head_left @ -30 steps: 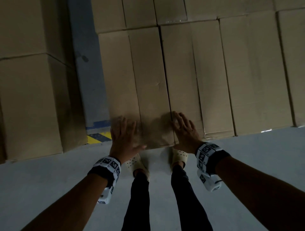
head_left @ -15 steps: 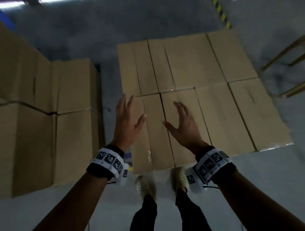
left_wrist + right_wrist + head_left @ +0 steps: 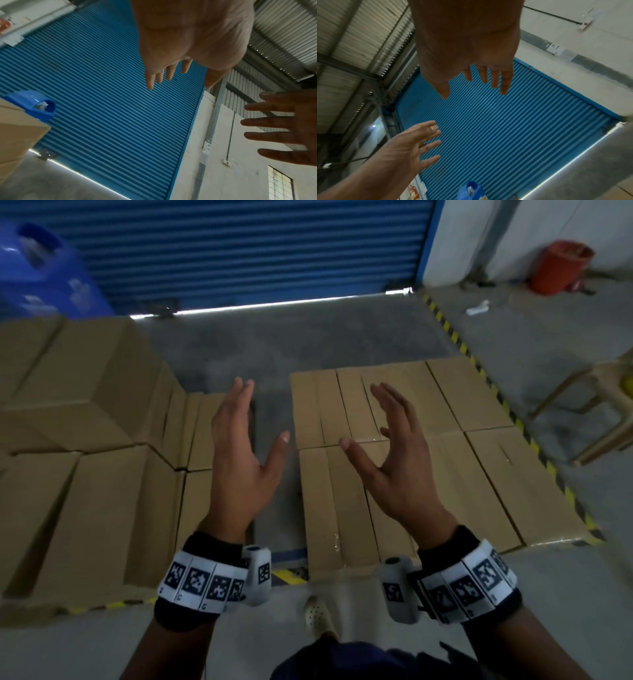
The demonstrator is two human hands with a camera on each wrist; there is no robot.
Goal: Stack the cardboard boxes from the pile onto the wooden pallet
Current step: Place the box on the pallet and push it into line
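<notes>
Head view: flat layer of cardboard boxes (image 3: 394, 460) lying on the floor ahead-right, taller box pile (image 3: 85, 457) sitting left. Left hand (image 3: 239, 460) and right hand (image 3: 394, 470) hovering above, fingers spread, gripping nothing. Blue shutter door (image 3: 239, 248) standing behind.

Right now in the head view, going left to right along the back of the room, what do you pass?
Blue plastic bin → blue corrugated roller shutter → white wall → red-orange bucket. Nearer, both hands are raised and empty over the brown cardboard boxes; I left them out since they overlap.
</notes>
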